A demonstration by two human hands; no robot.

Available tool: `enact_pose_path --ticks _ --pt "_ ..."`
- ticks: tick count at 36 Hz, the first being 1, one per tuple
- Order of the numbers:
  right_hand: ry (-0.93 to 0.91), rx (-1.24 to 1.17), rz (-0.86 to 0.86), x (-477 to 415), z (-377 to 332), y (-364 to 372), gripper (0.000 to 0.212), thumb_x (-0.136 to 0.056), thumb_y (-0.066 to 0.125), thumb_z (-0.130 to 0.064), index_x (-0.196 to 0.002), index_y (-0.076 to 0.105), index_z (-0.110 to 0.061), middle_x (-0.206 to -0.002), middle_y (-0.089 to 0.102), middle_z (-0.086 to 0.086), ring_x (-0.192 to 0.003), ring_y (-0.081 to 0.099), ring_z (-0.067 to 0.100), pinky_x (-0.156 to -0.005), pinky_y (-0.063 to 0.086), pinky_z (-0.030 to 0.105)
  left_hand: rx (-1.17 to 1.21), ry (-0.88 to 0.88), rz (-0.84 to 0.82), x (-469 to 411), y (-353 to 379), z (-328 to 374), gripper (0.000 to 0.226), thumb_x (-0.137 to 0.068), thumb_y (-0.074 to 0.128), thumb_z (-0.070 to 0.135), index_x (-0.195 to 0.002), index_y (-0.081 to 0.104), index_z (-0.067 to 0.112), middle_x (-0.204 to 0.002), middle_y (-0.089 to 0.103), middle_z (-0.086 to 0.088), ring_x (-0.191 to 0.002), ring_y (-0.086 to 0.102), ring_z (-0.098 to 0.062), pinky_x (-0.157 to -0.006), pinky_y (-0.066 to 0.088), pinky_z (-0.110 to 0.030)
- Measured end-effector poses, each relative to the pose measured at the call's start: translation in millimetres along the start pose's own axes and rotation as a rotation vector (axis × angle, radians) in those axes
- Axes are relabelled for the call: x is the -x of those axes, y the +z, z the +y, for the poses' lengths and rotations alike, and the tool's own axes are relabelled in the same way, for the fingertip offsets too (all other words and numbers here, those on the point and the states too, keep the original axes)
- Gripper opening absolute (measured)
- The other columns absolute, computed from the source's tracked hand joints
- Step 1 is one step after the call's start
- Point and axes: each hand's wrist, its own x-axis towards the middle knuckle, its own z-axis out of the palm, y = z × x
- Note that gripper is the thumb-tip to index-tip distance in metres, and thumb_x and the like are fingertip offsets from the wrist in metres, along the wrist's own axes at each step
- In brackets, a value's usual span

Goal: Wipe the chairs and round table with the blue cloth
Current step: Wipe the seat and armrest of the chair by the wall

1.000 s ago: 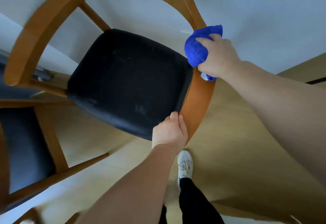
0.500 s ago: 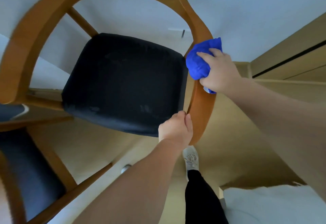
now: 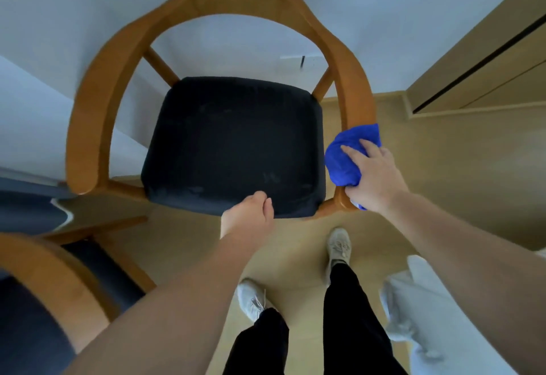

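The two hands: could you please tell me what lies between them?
In the head view, only the black seat cushion's front corner lies between left hand and right hand.

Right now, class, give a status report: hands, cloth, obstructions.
Right hand presses cloth on chair arm. Left hand at seat edge. Nothing in the way.

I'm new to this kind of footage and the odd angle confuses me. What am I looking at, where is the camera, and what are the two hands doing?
No machine here: a person wears a wide-angle camera on the head, looking down, so the edges bend. You see their own arms, black trousers and pale shoes on a light wooden floor. In front stands a wooden armchair with a dark seat cushion. The right hand presses a bunched blue cloth onto the front end of the chair's right armrest. The left hand rests at the cushion's front edge and holds nothing that shows. A second chair peeks in at lower left.
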Motion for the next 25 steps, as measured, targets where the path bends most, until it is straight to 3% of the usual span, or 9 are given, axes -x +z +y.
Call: enact_pose_path --ticks 6,11,14,20,25 --pt "-0.003 0.042 -0.074 38 -12 12 0.082 -0.079 0.067 -0.031 -0.15 0.025 -0.032 -0.155 0.019 0.009 -0.136 0.021 0.039 -0.112 0.026 0.041 -0.069 0.024 -0.006 8 -31 -28 0.021 -0.099 0.031 0.034 -0.1 0.049 0.022 -0.091 0.06 0.004 -0.07 0.052 -0.019 -0.063 0.041 -0.032" --pt "0.055 0.067 -0.047 39 -27 3 0.077 -0.081 0.064 -0.027 -0.148 0.026 -0.035 -0.152 0.024 0.005 -0.132 0.028 0.035 -0.101 0.038 0.041 -0.088 0.033 0.086 -6 -73 -55 0.027 -0.098 0.036 0.03 -0.117 0.053 0.02 -0.108 0.061 0.001 -0.093 0.057 -0.022 -0.076 0.049 -0.037" --pt "0.052 0.067 -0.022 31 -40 -1 0.078 -0.08 0.065 -0.026 -0.148 0.028 -0.033 -0.152 0.026 0.006 -0.131 0.03 0.035 -0.101 0.039 0.04 -0.094 0.033 0.163 -22 -100 -76 0.027 -0.097 0.038 0.029 -0.117 0.053 0.019 -0.109 0.061 0.0 -0.094 0.057 -0.022 -0.078 0.051 -0.041" --pt "-0.035 0.111 -0.012 -1 -71 -8 0.081 -0.08 0.067 -0.027 -0.148 0.024 -0.036 -0.153 0.024 0.004 -0.133 0.028 0.034 -0.101 0.041 0.042 -0.159 0.044 0.295 -53 -129 -118 0.024 -0.096 0.04 0.028 -0.112 0.055 0.017 -0.101 0.06 -0.002 -0.086 0.056 -0.021 -0.069 0.049 -0.038" --pt "-0.201 0.138 -0.031 -43 -97 -12 0.081 -0.082 0.065 -0.03 -0.15 0.02 -0.035 -0.156 0.02 0.003 -0.136 0.024 0.031 -0.11 0.034 0.038 -0.213 0.066 0.359 -83 -141 -148 0.026 -0.095 0.044 0.026 -0.115 0.057 0.015 -0.106 0.059 -0.004 -0.093 0.055 -0.022 -0.069 0.041 -0.032"
